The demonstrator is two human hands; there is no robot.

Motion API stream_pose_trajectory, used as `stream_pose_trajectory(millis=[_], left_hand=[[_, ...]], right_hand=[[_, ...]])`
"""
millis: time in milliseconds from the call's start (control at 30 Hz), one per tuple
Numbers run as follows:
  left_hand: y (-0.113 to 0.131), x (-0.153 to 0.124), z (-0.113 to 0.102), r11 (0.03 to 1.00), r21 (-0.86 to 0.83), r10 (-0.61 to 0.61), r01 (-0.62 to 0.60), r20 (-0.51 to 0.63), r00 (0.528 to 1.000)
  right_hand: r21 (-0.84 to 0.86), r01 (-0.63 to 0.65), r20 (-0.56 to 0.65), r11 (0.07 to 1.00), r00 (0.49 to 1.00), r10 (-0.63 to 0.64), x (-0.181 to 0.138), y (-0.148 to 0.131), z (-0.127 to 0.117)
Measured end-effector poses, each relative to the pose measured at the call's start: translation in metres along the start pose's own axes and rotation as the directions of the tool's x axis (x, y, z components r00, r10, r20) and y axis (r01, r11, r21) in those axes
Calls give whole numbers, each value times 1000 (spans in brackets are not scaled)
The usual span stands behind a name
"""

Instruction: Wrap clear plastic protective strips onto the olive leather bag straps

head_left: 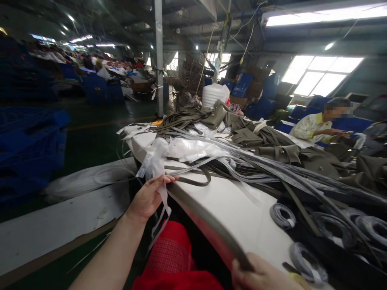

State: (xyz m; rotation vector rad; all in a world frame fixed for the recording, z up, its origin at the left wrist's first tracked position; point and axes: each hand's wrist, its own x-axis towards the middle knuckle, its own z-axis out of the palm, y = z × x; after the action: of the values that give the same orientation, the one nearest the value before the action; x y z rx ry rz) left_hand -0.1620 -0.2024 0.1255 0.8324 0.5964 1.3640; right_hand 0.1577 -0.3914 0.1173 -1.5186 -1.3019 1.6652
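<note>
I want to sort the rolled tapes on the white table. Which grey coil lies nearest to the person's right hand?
The flat grey coil of tape at the table's near edge, beside the right hand. The other grey coils lie farther back.

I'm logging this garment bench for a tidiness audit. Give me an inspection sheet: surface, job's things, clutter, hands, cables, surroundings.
Surface: white worktable, bare near its front edge.
Job's things: long olive fabric strap stretched along the table edge between both hands.
Clutter: clear plastic sleeves, olive garment pieces, grey rolled strap coils, loose olive strap loop.
Hands: left hand pinches the strap's far end; right hand grips the near end.
Cables: wires hanging from the ceiling beyond the table.
Surroundings: seated co-worker at right, blue crates at left, white bucket.
</note>
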Motion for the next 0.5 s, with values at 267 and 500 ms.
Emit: stream_pose_trajectory(millis=[267, 500], left_hand=[[-33, -43, 7, 955, 236, -279, 178, 525, 804], [-56, -63, 27, 875, 481, -409, 60, 667, 623]], right_hand=[[403, 570, -650, 716, 729, -214, 27, -27, -45], [361, 354, -497, 863, 856, -143, 30, 1, -18]])
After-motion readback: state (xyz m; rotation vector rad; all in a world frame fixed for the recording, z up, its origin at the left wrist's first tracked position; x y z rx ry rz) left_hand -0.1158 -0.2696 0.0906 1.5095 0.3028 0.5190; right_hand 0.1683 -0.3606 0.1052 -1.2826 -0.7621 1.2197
